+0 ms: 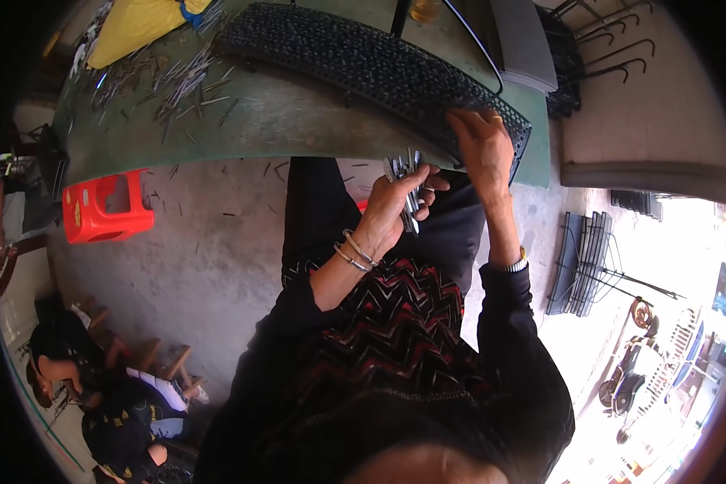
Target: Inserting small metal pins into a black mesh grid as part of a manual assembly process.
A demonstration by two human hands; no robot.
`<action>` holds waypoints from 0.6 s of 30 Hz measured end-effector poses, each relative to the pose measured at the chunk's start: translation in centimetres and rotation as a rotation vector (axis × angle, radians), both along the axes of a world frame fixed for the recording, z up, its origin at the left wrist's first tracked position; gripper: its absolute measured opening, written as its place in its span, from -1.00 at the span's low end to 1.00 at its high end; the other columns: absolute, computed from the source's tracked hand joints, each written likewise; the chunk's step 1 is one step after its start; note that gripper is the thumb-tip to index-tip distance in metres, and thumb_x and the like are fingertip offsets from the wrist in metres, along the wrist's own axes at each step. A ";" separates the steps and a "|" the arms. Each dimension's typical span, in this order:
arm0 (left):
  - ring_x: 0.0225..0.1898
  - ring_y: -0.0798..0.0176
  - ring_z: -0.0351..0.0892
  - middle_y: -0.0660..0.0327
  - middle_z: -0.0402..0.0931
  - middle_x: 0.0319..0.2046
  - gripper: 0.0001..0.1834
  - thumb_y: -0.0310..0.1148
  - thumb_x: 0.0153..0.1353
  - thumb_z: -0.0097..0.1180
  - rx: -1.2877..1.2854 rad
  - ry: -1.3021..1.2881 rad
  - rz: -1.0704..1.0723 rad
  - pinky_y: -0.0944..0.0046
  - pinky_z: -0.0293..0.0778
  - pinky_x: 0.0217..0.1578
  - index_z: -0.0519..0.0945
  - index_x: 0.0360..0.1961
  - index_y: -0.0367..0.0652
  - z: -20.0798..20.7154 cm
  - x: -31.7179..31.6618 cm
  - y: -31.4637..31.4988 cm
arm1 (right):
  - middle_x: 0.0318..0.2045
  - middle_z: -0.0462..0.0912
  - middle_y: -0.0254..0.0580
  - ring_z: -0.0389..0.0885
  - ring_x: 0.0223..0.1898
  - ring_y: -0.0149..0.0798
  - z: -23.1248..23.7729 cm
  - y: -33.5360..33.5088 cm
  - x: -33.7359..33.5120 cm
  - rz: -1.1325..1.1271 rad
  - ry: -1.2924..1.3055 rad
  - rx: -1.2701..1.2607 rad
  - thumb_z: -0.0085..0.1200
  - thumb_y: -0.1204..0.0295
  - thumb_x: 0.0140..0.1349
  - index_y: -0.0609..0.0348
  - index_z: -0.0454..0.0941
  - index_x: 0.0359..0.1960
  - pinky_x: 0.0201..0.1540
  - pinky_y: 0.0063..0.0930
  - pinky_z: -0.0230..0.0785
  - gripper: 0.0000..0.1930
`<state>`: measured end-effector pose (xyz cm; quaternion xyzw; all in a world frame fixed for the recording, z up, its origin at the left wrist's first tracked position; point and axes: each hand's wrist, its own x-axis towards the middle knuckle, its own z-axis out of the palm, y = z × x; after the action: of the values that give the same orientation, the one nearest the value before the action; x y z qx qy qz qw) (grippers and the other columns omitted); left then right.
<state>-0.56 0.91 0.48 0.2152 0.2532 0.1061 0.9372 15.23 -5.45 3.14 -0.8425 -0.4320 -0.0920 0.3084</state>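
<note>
My left hand is closed round a bundle of thin silvery metal strips, which stick out past the fingers on both sides. It is held over my lap, just in front of the table edge. A long black panel pierced with many small holes lies across the table. At the panel's right end, my right hand has its fingertips pinched together against the mesh. Whatever is between those fingertips, if anything, is too small or hidden to make out.
Loose thin strips are strewn over the green table at left, near a yellow sack. A red plastic stool stands on the floor at left. Grey sheets are stacked at back right. Other people sit at lower left.
</note>
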 end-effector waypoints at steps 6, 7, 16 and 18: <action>-0.49 0.47 0.45 0.12 0.63 -0.36 -0.76 -0.26 0.26 0.13 0.069 -0.002 -0.059 0.50 0.27 -0.61 0.54 -0.19 -0.21 -0.2 -0.3 -0.1 | -0.44 0.54 -0.30 0.52 -0.39 -0.40 1.6 -2.0 -1.4 0.154 0.546 -0.064 0.15 0.42 0.17 0.30 0.62 -0.30 -0.31 -0.53 0.35 -0.83; -0.49 0.47 0.46 0.14 0.63 -0.36 -0.76 -0.26 0.26 0.14 0.079 -0.021 -0.071 0.50 0.27 -0.61 0.54 -0.19 -0.20 -0.3 -0.3 -0.2 | -0.46 0.54 -0.31 0.51 -0.41 -0.42 1.5 -2.2 -1.6 0.293 0.589 -0.065 0.16 0.41 0.18 0.33 0.61 -0.33 -0.33 -0.56 0.34 -0.81; -0.41 0.45 0.56 0.20 0.65 -0.33 -0.73 -0.20 0.23 0.18 0.131 0.024 -0.043 0.49 0.29 -0.57 0.55 -0.19 -0.16 0.1 -0.1 -0.2 | -0.46 0.60 -0.24 0.49 -0.40 -0.50 2.6 -2.0 -1.8 0.254 0.961 -0.105 0.13 0.40 0.17 0.31 0.58 -0.25 -0.36 -0.58 0.33 -0.79; -0.39 0.43 0.59 0.21 0.66 -0.34 -0.73 -0.19 0.23 0.18 0.133 0.038 -0.033 0.49 0.30 -0.57 0.55 -0.19 -0.15 0.0 0.0 -0.1 | -0.46 0.60 -0.26 0.48 -0.40 -0.51 2.6 -1.9 -1.9 0.254 0.942 -0.072 0.12 0.40 0.17 0.32 0.58 -0.27 -0.37 -0.59 0.32 -0.79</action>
<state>-0.56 0.84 0.53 0.2830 0.2599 0.1030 0.9175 13.38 -7.33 5.74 -0.7433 -0.3478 0.3524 0.4497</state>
